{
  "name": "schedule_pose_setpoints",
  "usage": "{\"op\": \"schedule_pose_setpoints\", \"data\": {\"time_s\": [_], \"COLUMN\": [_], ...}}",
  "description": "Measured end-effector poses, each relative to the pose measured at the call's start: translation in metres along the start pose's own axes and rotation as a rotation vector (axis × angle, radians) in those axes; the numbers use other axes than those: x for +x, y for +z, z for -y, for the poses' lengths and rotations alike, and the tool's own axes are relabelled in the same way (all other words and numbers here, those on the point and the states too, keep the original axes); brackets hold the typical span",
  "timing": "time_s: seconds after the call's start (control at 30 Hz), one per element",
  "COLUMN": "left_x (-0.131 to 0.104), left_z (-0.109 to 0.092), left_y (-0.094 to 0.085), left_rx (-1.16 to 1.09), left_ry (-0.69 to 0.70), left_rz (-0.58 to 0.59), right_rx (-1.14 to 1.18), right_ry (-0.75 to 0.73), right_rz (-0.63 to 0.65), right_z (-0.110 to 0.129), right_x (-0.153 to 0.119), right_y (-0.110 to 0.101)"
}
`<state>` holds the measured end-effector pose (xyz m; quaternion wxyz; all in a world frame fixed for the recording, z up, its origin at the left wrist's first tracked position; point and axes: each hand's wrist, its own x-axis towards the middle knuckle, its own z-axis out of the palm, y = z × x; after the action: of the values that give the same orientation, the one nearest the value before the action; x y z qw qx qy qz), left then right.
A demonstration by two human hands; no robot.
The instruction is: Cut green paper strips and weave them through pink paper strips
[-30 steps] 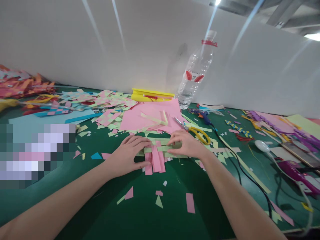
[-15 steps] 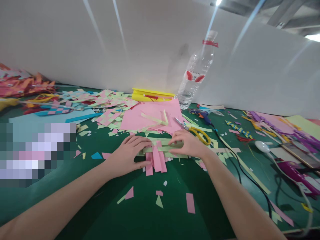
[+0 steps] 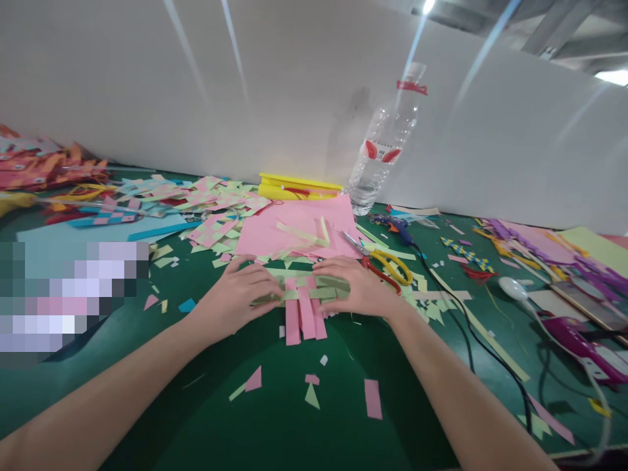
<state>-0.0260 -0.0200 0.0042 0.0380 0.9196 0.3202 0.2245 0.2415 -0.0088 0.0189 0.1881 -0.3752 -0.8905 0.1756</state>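
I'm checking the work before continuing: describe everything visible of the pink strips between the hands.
The pink strips look like flat, narrow paper: three side by side, their near ends free over the green table. The middle one slants slightly. Pale green strips cross them toward their far ends, apparently interlaced, though the weave order is unclear. They lie between the left hand and right hand; whether either touches them can't be told.

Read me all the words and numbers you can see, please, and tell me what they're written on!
There are no words or numbers I can read for sure.
Label on the clear bottle: tiny dark marks between two red shapes, too small and blurred to read.
Pink paper strips between the hands: no writing that I can see.
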Motion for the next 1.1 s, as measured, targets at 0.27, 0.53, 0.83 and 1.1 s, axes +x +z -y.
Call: {"op": "schedule_pose_setpoints", "data": {"time_s": [0.27,0.53,0.83,1.1], "left_x": [0.005,0.005,0.005,0.005], "left_z": [-0.004,-0.004,-0.006,-0.004], "left_y": [0.003,0.005,0.008,0.01], "left_rx": [-0.023,-0.054,-0.062,-0.056], "left_ry": [-0.021,-0.049,-0.066,-0.098], "left_rz": [0.047,0.012,0.006,0.004], "right_rx": [0.0,-0.005,-0.011,-0.014], "right_ry": [-0.058,-0.064,-0.081,-0.095], "right_rz": [0.023,0.032,0.014,0.004], "right_z": [0.013,0.014,0.016,0.014], "right_x": [0.003,0.004,0.004,0.004], "right_y": [0.01,0.012,0.013,0.016]}}
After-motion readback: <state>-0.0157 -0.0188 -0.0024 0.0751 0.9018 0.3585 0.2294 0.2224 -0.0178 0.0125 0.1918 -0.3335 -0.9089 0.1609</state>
